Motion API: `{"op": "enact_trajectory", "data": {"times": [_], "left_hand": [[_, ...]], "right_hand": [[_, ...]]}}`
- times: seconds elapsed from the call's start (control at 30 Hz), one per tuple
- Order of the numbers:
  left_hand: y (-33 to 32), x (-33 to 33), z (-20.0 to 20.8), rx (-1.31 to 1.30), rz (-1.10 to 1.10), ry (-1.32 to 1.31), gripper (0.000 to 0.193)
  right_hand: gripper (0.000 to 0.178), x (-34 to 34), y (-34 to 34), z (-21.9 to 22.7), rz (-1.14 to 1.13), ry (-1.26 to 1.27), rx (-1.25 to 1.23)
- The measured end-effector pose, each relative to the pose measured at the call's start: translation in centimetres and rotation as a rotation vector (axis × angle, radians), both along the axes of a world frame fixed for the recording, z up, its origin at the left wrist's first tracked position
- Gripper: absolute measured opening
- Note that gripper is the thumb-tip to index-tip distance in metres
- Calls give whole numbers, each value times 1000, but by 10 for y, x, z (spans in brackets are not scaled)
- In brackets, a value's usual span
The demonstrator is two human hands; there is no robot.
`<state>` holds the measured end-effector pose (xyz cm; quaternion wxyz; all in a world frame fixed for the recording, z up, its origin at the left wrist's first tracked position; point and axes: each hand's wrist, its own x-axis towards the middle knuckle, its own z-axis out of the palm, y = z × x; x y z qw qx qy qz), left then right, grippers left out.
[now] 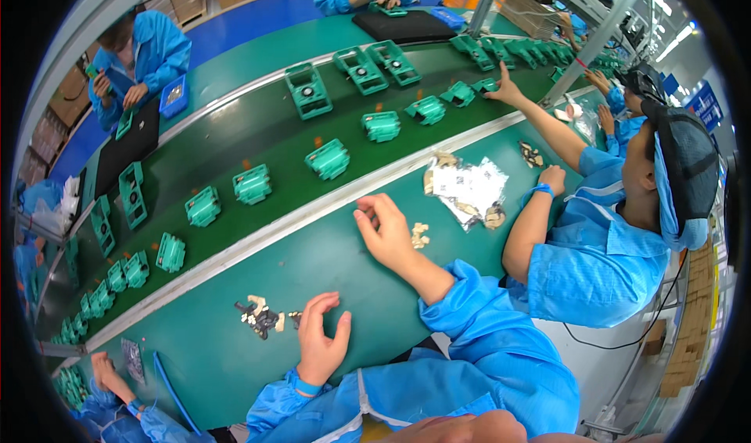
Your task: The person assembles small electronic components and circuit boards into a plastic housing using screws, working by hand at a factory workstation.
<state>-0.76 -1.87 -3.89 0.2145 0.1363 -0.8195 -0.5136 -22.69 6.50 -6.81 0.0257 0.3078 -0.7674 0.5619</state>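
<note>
A small loose pile of black and cream parts [262,318] lies on the green tabletop [211,357], left of centre in the lower half of the frame; the pieces look like hard moulded plastic, irregular and angular. Just right of it is the wearer's left hand [322,340], fingers loosely curved and thumb held apart, with nothing visible in it. The right hand [385,232], at the centre of the frame, hovers half-curled near the belt's edge, thumb clear of the fingers; it appears empty too, though its palm is hidden. Beside its wrist sits a small cluster of cream pieces [420,236]. Both groups seem placed for short reach. Farther right, crinkled clear plastic bags [469,186] hold more cream parts, probably to keep them together. Beyond a straight metal rail [258,245], a smooth dark-green belt [211,142] runs from lower left to upper right, carrying ribbed, boxy green housings [328,159] in a spaced row, perhaps so each is easy to grasp. Behind them stand larger green frames [307,91] with dark round centres. At right, a co-worker in a blue smock [602,247] reaches to the housings.
</note>
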Motion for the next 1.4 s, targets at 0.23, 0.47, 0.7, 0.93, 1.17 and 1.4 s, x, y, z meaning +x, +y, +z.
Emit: {"op": "enact_trajectory", "data": {"times": [0.23, 0.47, 0.7, 0.93, 1.17, 1.4], "left_hand": [[12, -5, -9, -120, 28, 8, 27], [24, -7, 0, -137, 82, 3, 25], [18, 8, -1, -227, 114, 75, 24], [11, 20, -36, -115, 61, -6, 26], [12, 13, -52, -107, -194, -30, 27], [3, 3, -68, -173, -315, -91, 29]], "right_hand": [[15, -8, 5, 10, 1, 216, -92], [16, -5, 8, 13, 10, 278, -125], [16, -10, 11, -2, -9, 268, -152], [14, -8, 9, -14, 11, 280, -110], [12, -8, 9, -19, 41, 179, -73], [10, -7, 11, -25, 96, 98, 3]]}}
